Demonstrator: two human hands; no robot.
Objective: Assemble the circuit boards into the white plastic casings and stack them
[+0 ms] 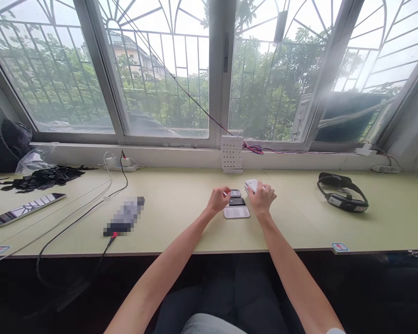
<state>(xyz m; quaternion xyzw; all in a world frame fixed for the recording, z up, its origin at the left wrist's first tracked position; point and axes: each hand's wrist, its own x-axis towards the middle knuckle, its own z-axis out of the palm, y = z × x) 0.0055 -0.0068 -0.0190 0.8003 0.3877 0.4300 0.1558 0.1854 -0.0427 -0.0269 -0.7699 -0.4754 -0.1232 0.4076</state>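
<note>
My left hand (218, 199) has its fingers curled together at the left edge of a small open device (236, 193) whose inner parts show. Whether the fingertips pinch this device or something smaller is too small to tell. A flat black battery (237, 202) with white lettering lies just below the device. Nearer me is a white rounded cover (237, 212), lying flat on the table. My right hand (262, 197) is closed over the near right side of a small stack of white cases (251, 183); its fingers hide part of the stack.
On the table (292, 222) a black head strap (343, 195) lies to the right. Leftward are a pixelated object (125, 215) on a cable, a phone (28, 209) and a pile of black strips (45, 178). A white perforated block (231, 155) stands by the window.
</note>
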